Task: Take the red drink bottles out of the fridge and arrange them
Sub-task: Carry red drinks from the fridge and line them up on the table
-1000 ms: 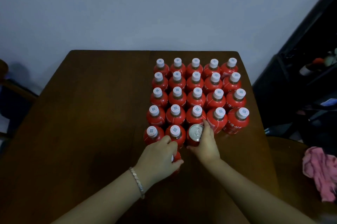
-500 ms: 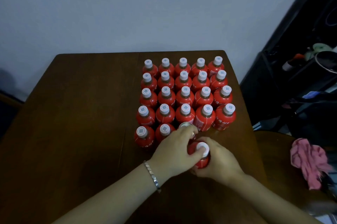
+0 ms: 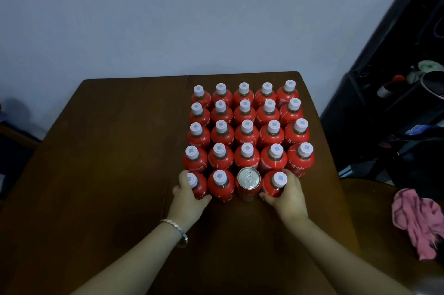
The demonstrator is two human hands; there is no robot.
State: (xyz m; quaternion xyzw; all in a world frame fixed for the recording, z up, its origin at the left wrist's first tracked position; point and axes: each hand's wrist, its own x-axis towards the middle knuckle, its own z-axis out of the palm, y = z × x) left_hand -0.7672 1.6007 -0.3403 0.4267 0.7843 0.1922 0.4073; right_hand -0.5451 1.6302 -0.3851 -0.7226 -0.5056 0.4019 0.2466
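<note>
1. The surface (image 3: 108, 162) is a dark brown wooden top with its far edge against a pale wall (image 3: 216, 18). Bare wood spreads over its whole left half and across the near strip in front of you.
2. The red drink bottles (image 3: 247, 134) stand upright with white caps in a tight block on the right half of the surface: four full rows of five, bodies touching or nearly so. The back row is near the far edge, and the right column runs close along the right edge.
3. A dark rack (image 3: 396, 102) of blurred clutter stands just beyond that right edge.
4. A crumpled pink cloth (image 3: 418, 220) lies on a separate brown top to your right, well apart from the bottles.
5. Your left hand (image 3: 189, 201) grips the left-end bottle (image 3: 199, 186) of the front row, with the fingers curled round its outer side and the thumb on the near side.
6. Your right hand (image 3: 288, 196) grips the right-end bottle (image 3: 275, 186), the fourth item in that row. The fingers wrap its right flank, in the gap below the last bottle of the row behind.
7. A red can (image 3: 249, 178) with a silver pull-tab top sits third in the front row, between two bottles and touching both.
8. A thin silver bracelet (image 3: 176, 228) circles your left wrist, above bare wood.
</note>
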